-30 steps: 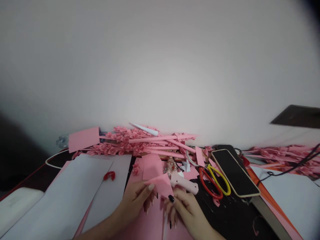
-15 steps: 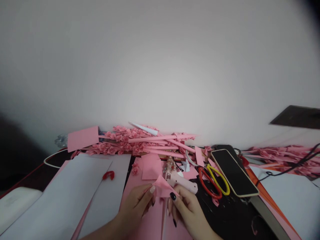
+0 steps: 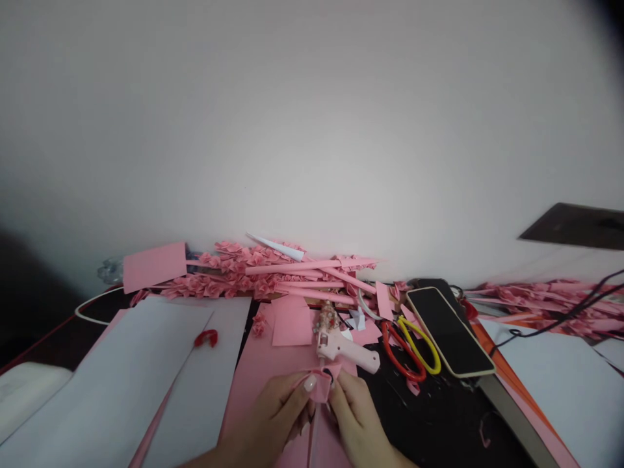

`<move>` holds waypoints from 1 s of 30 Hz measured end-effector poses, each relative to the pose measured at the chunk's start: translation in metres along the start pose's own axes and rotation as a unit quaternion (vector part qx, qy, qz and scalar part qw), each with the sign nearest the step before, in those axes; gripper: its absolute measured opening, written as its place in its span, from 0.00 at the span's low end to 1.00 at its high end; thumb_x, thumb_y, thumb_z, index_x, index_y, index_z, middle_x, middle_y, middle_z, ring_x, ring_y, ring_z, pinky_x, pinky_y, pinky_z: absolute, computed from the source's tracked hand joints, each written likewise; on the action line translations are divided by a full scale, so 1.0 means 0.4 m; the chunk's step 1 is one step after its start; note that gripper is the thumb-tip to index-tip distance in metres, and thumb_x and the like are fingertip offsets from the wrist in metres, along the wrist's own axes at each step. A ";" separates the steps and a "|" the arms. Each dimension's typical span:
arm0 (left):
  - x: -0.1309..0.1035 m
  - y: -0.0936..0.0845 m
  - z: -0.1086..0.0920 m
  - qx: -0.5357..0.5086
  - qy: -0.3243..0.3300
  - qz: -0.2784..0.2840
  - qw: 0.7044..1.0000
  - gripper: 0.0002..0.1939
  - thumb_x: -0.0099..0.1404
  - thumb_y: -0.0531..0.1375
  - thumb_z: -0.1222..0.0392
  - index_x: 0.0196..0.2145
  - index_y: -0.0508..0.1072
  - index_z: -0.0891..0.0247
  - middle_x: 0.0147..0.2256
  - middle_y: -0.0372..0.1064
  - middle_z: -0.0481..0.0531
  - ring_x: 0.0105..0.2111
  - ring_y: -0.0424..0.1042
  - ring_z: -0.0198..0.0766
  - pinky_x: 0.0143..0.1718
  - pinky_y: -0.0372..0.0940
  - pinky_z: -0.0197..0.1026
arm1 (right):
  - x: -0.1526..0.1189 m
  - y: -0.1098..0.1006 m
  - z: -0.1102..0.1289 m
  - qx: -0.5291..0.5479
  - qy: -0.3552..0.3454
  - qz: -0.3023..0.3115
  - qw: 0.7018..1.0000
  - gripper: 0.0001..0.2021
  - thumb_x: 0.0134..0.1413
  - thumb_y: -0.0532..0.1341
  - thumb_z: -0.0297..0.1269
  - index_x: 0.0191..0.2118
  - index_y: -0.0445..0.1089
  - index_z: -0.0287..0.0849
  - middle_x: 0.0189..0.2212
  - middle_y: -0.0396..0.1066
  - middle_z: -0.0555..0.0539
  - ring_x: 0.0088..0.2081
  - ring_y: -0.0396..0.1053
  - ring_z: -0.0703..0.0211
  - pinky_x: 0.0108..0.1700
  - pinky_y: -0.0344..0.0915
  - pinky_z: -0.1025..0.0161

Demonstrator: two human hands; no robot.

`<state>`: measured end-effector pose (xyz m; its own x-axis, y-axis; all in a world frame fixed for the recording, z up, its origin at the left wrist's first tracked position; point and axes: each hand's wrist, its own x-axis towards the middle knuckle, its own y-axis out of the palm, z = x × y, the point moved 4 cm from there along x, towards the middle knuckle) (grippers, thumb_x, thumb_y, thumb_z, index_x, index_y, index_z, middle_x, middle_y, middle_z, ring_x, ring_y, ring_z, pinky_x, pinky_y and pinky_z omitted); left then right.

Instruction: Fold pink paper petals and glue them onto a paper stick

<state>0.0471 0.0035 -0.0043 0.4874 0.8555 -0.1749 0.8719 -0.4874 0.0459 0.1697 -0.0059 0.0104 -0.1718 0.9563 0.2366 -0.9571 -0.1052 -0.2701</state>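
Note:
My left hand (image 3: 285, 409) pinches one side of a small folded piece of pink paper (image 3: 320, 389) between thumb and fingers. On its other side my right hand (image 3: 355, 413) is closed on the same paper, thumb pressed near the top edge. The paper looks curled over between the thumbs; its underside is hidden by the fingers. Just beyond it lies a pale pink glue gun (image 3: 353, 354), its nozzle end near the paper. A pink paper square (image 3: 292, 325) and a small paper rose (image 3: 259, 324) rest behind the left hand on a larger pink sheet (image 3: 253, 374).
Scissors (image 3: 403, 354) with red and yellow handles and a phone (image 3: 451, 331) lie to the right. White sheets (image 3: 127, 364) with a red curl (image 3: 206, 338) cover the left. Pink paper flowers (image 3: 234, 270) line the wall (image 3: 312, 130). A black cable (image 3: 560, 322) crosses at right.
The paper piece, spread with a raised point before, is now folded in smaller between the thumbs. Both hands have come closer together and slightly lower. The view has shifted a little.

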 end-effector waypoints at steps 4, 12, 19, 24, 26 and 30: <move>-0.003 0.007 -0.001 -0.003 0.005 -0.027 1.000 0.21 0.66 0.47 0.45 0.23 0.60 0.63 0.17 0.49 0.41 0.17 0.48 0.27 0.17 0.47 0.31 | 0.003 0.007 0.019 -0.064 -0.037 0.005 0.997 0.14 0.63 0.47 0.35 0.34 0.67 0.39 0.27 0.67 0.47 0.26 0.61 0.63 0.33 0.62 0.66; -0.037 -0.006 -0.004 0.104 0.086 -0.199 0.971 0.19 0.62 0.51 0.45 0.34 0.73 0.62 0.27 0.68 0.53 0.31 0.68 0.40 0.33 0.65 0.38 | -0.011 0.015 0.031 -0.119 -0.080 -0.029 0.989 0.14 0.62 0.47 0.30 0.50 0.64 0.40 0.42 0.70 0.40 0.45 0.68 0.55 0.47 0.65 0.60; -0.042 0.003 0.003 0.152 0.111 -0.235 0.954 0.19 0.65 0.49 0.49 0.41 0.74 0.60 0.38 0.73 0.57 0.40 0.71 0.43 0.46 0.65 0.43 | -0.016 0.035 0.051 -0.177 -0.139 -0.035 0.974 0.16 0.62 0.45 0.30 0.49 0.66 0.39 0.39 0.73 0.39 0.41 0.71 0.54 0.43 0.69 0.60; -0.042 0.005 0.026 0.173 0.125 -0.242 0.946 0.19 0.65 0.49 0.50 0.44 0.73 0.60 0.41 0.73 0.57 0.43 0.71 0.43 0.48 0.65 0.43 | -0.029 0.052 0.029 -0.177 -0.139 -0.082 0.971 0.16 0.63 0.45 0.35 0.49 0.65 0.41 0.36 0.73 0.40 0.37 0.72 0.55 0.39 0.70 0.60; -0.049 0.000 0.048 0.184 0.132 -0.250 0.941 0.20 0.66 0.48 0.50 0.46 0.72 0.61 0.43 0.72 0.58 0.44 0.71 0.42 0.47 0.66 0.43 | -0.029 0.053 0.021 -0.152 -0.116 -0.091 0.977 0.16 0.64 0.44 0.36 0.49 0.65 0.41 0.37 0.73 0.40 0.40 0.71 0.54 0.41 0.70 0.59; -0.065 -0.008 0.082 0.216 0.137 -0.266 0.929 0.19 0.64 0.51 0.48 0.43 0.73 0.61 0.46 0.71 0.59 0.50 0.66 0.47 0.53 0.62 0.47 | -0.029 0.051 0.022 -0.129 -0.091 -0.091 0.983 0.18 0.65 0.43 0.39 0.48 0.66 0.42 0.38 0.72 0.41 0.40 0.70 0.55 0.44 0.69 0.58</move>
<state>0.0300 -0.0229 -0.0321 0.0365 0.9791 0.1998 0.9220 0.0441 -0.3846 0.1499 -0.0216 0.0103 -0.0651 0.8861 0.4588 -0.8883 0.1580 -0.4312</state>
